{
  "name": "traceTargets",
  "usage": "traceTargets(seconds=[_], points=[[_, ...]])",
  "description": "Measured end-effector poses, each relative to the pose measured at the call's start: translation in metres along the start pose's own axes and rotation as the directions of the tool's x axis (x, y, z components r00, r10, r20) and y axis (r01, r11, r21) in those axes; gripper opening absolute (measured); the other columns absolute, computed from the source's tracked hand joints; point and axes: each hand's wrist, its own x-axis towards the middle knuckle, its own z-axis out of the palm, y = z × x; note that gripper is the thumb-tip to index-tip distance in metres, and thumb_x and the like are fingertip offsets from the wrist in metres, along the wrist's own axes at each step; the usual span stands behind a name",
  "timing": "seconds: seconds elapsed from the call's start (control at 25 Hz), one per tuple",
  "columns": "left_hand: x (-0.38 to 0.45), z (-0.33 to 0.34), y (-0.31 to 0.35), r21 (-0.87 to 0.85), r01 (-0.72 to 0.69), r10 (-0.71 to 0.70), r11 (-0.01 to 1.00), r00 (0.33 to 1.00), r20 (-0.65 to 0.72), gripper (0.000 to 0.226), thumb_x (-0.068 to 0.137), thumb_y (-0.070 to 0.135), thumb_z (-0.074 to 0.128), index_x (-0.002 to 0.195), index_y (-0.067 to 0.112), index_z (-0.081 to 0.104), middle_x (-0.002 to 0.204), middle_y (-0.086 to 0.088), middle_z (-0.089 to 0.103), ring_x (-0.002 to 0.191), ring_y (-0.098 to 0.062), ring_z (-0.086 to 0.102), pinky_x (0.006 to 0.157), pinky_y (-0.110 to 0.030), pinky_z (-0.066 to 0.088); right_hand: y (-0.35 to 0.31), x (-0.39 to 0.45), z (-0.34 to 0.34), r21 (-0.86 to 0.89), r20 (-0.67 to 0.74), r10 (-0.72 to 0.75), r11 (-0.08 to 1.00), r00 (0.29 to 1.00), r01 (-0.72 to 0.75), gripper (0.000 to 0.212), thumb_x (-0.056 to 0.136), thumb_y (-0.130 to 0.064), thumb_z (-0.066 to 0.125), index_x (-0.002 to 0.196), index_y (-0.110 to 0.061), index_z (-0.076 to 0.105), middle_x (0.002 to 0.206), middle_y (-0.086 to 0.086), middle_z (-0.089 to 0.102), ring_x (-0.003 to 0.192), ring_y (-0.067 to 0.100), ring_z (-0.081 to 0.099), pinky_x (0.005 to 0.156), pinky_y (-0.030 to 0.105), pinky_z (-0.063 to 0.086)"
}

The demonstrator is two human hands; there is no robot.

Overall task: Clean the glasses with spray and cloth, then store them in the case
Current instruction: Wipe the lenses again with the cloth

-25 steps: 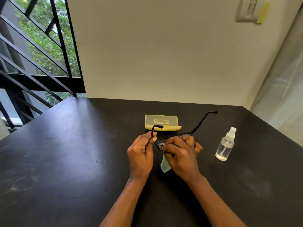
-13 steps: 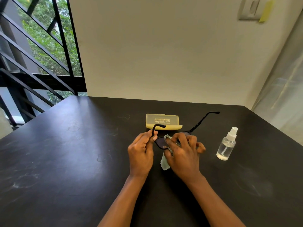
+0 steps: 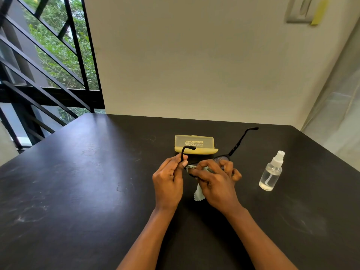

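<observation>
- The left hand (image 3: 169, 180) pinches the glasses (image 3: 224, 158) by one temple, steadying the frame.
- The right hand (image 3: 215, 181) presses the cloth (image 3: 199, 192) onto a lens to wipe it.
- The closed case (image 3: 194, 144) lies just beyond; the spray bottle (image 3: 271, 172) stands right, both within reach on the table (image 3: 78, 191).

A black counter (image 3: 81, 191) with a scuffed, matte top fills the lower part of the view. Behind the counter rises a plain cream wall (image 3: 194, 65), with a light switch plate (image 3: 301, 10) high up toward the right. Left of the wall, black diagonal window bars (image 3: 48, 61) stand before green foliage, and a pale translucent curtain (image 3: 339, 106) hangs right of the counter.
</observation>
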Motion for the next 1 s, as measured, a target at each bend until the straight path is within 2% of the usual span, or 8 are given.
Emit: traceTargets(seconds=[0.12, 0.24, 0.44, 0.52, 0.68, 0.84, 1.0], points=[[0.0001, 0.0002, -0.0003, 0.006, 0.002, -0.002, 1.0, 1.0, -0.004, 0.023, 0.082, -0.002, 0.061, 0.105, 0.0, 0.065, 0.094, 0.0, 0.064, 0.092, -0.002, 0.061, 0.077, -0.012, 0.052, 0.0004, -0.0007, -0.0004, 0.028, -0.034, 0.007, 1.0, 0.999, -0.006, 0.02, 0.071, -0.012, 0.077, 0.082, -0.028, 0.072, 0.095, -0.004, 0.065, 0.094, 0.034, 0.047, 0.062, 0.05, 0.043], [0.0016, 0.0006, -0.0007, 0.018, -0.008, 0.008, 1.0, 1.0, -0.002, 0.023, 0.082, -0.001, 0.061, 0.104, 0.0, 0.066, 0.093, 0.001, 0.064, 0.092, 0.001, 0.059, 0.076, -0.008, 0.05, 0.0024, -0.0028, 0.0014, -0.034, -0.049, 0.005, 0.999, 0.999, -0.006, 0.011, 0.07, -0.02, 0.078, 0.077, -0.022, 0.07, 0.091, -0.002, 0.065, 0.097, 0.025, 0.035, 0.063, 0.052, 0.045], [0.0023, -0.0004, -0.0037, 0.027, 0.007, -0.007, 1.0, 1.0, -0.011, 0.022, 0.083, 0.001, 0.061, 0.104, -0.001, 0.066, 0.093, 0.0, 0.064, 0.091, -0.001, 0.06, 0.074, -0.009, 0.051, 0.0008, -0.0033, 0.0019, -0.283, -0.095, -0.032, 0.959, 0.995, 0.003, 0.019, 0.068, -0.032, 0.078, 0.08, -0.019, 0.071, 0.091, 0.002, 0.065, 0.097, 0.026, 0.036, 0.065, 0.047, 0.049], [0.0022, -0.0005, -0.0039, 0.024, 0.003, -0.003, 1.0, 1.0, -0.004, 0.022, 0.083, 0.0, 0.061, 0.104, -0.001, 0.066, 0.093, 0.0, 0.064, 0.091, -0.001, 0.06, 0.074, -0.008, 0.05, -0.002, -0.0031, 0.0044, -0.32, -0.091, -0.004, 0.947, 0.996, -0.025, 0.024, 0.067, -0.035, 0.077, 0.086, -0.02, 0.071, 0.094, 0.003, 0.064, 0.097, 0.026, 0.036, 0.065, 0.046, 0.049], [0.0012, 0.0001, -0.0029, 0.034, -0.01, 0.011, 0.999, 1.0, -0.002, 0.022, 0.082, -0.002, 0.062, 0.104, 0.0, 0.067, 0.093, 0.001, 0.064, 0.092, 0.001, 0.059, 0.075, -0.006, 0.049, -0.0026, -0.003, 0.0064, -0.282, -0.041, 0.061, 0.957, 0.997, -0.07, 0.034, 0.065, -0.035, 0.079, 0.097, -0.025, 0.07, 0.101, 0.003, 0.062, 0.097, 0.024, 0.035, 0.065, 0.046, 0.045], [0.0003, 0.0009, -0.0024, 0.039, -0.026, 0.026, 0.999, 1.0, 0.003, 0.024, 0.08, -0.005, 0.062, 0.104, 0.0, 0.066, 0.095, 0.002, 0.063, 0.094, 0.003, 0.057, 0.078, -0.004, 0.047, 0.0006, -0.0038, 0.0064, -0.146, 0.056, 0.061, 0.988, 0.997, -0.052, 0.027, 0.076, -0.031, 0.071, 0.102, -0.033, 0.066, 0.113, 0.0, 0.057, 0.103, 0.03, 0.041, 0.073, 0.047, 0.037], [-0.0004, 0.0012, -0.002, 0.023, -0.005, 0.005, 1.0, 1.0, 0.008, 0.024, 0.081, -0.003, 0.062, 0.105, 0.0, 0.066, 0.094, 0.0, 0.064, 0.092, -0.001, 0.06, 0.076, -0.009, 0.051, -0.0018, -0.0034, 0.0043, -0.042, 0.044, 0.029, 0.999, 0.999, -0.027, 0.024, 0.078, -0.023, 0.071, 0.099, -0.035, 0.069, 0.104, -0.002, 0.06, 0.099, 0.034, 0.045, 0.069, 0.049, 0.039]])
